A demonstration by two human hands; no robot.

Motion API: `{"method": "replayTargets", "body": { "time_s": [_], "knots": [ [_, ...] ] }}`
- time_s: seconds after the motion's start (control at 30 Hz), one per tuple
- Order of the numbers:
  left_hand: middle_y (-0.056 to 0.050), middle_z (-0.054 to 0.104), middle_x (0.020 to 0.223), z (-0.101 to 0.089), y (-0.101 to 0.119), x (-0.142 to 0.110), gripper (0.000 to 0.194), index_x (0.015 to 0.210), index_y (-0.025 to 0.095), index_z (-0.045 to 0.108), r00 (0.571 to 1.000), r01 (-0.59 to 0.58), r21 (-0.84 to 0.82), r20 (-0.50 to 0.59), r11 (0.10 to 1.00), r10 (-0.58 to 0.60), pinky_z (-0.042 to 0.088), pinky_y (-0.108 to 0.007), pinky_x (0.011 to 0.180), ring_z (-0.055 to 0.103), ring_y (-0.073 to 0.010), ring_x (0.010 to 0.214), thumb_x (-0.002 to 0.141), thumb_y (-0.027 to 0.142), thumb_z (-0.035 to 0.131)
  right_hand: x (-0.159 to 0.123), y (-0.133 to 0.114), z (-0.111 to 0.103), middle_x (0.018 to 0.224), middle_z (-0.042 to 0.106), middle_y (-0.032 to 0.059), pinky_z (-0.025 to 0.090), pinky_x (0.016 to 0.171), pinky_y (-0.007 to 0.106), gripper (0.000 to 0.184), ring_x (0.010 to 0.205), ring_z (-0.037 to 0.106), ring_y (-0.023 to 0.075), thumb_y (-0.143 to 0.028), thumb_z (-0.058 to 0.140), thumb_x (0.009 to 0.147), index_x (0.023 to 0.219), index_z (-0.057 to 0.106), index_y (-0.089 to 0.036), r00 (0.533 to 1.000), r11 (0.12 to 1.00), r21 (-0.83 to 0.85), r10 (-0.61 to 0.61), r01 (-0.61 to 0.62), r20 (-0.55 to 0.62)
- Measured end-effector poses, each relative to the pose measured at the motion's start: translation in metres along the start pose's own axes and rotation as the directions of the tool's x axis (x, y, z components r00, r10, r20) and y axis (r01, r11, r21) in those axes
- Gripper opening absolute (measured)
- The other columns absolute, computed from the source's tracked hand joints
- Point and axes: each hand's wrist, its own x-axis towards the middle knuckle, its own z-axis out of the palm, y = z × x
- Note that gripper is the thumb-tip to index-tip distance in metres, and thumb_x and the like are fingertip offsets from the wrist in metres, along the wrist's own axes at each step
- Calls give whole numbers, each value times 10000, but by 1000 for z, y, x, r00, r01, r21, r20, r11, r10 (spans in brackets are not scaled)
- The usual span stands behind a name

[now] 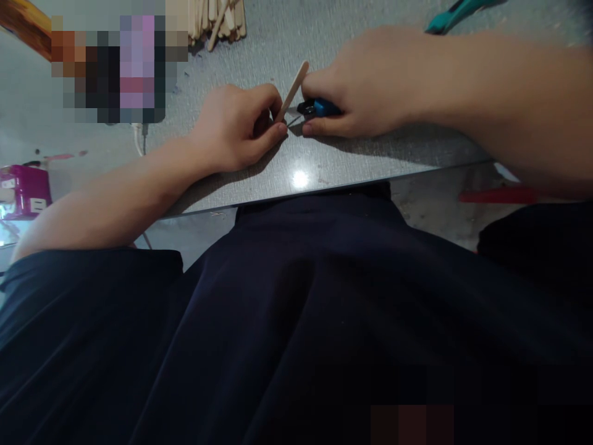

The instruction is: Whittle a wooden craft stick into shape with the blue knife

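Note:
Between the thumb and fingers of my left hand a wooden craft stick is pinched, tilted with its rounded end up and to the right. My right hand is closed around a blue utility knife. The knife's blade points left and lies close to the lower end of the stick, by my left fingertips. Whether the blade touches the wood I cannot tell. Both hands rest low over the grey table, near its front edge.
A pile of wooden craft sticks lies at the back. A blurred-out phone-like device with a white cable is at the left. A teal-handled tool lies back right. A magenta box stands at far left.

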Motion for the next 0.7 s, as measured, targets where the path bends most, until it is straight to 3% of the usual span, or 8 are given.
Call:
{"method": "replayTargets", "body": {
  "time_s": [0.1,0.17,0.3,0.37,0.57,0.7],
  "knots": [
    [-59,900,1043,3,-1,-1,493,1382,390,875,1000,-4,21,-25,1000,4,654,-608,979,870,-399,1070,1124,653,546,0,-2,0,1169,880,257,735,1005,706,970,1193,910,545,-905,335,1204,1450,860,-127,1000,999,40,17,-18,12],
    [-66,892,1052,5,-2,-1,495,1373,366,860,1000,-3,27,-31,1000,3,657,-595,994,873,-385,1054,1127,649,537,0,-3,-2,1177,886,276,686,1041,708,1049,1241,875,541,-931,273,1083,1531,879,-200,999,995,86,46,-48,24],
    [-57,883,1038,6,-3,0,411,1348,366,839,1000,11,40,-30,999,-10,663,-575,1019,881,-369,1044,1142,612,583,-1,-4,-5,974,848,271,584,1023,736,1198,1237,781,573,-930,141,874,1670,849,-380,995,987,130,93,-96,36],
    [-58,886,1041,6,-3,1,380,1336,359,841,999,16,50,-34,999,-14,666,-576,1022,886,-371,1042,1141,586,606,-2,-5,-6,964,843,274,570,1030,736,1219,1240,780,582,-929,148,847,1673,854,-375,994,985,138,100,-105,38],
    [-46,875,1018,7,-1,1,337,1349,346,844,999,30,58,-35,998,-28,667,-559,1020,890,-360,1021,1163,537,637,-3,-8,-9,1254,922,320,539,1102,725,1273,1367,813,585,-914,153,814,1691,854,-313,991,981,147,120,-129,64],
    [-48,863,1000,8,-1,2,311,1332,343,842,999,26,69,-43,997,-23,662,-559,1008,885,-360,1002,1159,519,653,-3,-9,-10,1152,919,298,559,1067,721,1273,1330,808,568,-904,124,833,1705,846,-321,992,987,106,113,-119,55]
  ]
}}
